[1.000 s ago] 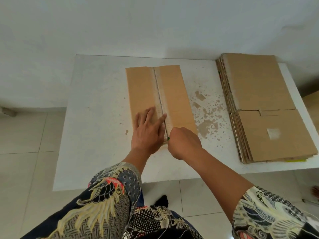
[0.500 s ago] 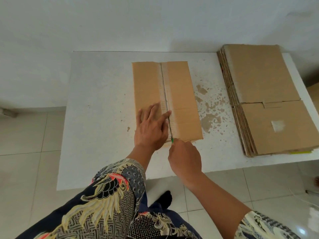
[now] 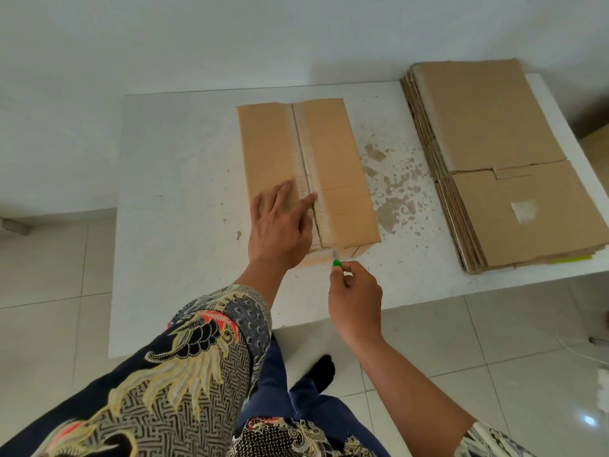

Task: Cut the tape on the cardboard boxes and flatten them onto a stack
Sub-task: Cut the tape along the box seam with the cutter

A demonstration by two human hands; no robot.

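— Where is the box?
— The cardboard box [image 3: 333, 166] sits in the middle of the white table [image 3: 178, 179], its taped seam [image 3: 304, 166] running down the top.
— And the hands?
— The left hand [image 3: 280, 229] lies flat on the box, fingers [image 3: 286, 196] straight. The right hand [image 3: 357, 298] grips a green cutter [image 3: 336, 262] (tip at the box's near edge).
— Anything else?
— A stack of flat boxes [image 3: 507, 166] lies to the right.

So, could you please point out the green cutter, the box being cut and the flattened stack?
green cutter [image 3: 336, 262]: head view, green tip above the fingers.
box [image 3: 333, 166]: head view, right top flap.
flattened stack [image 3: 514, 225]: head view, top sheet.
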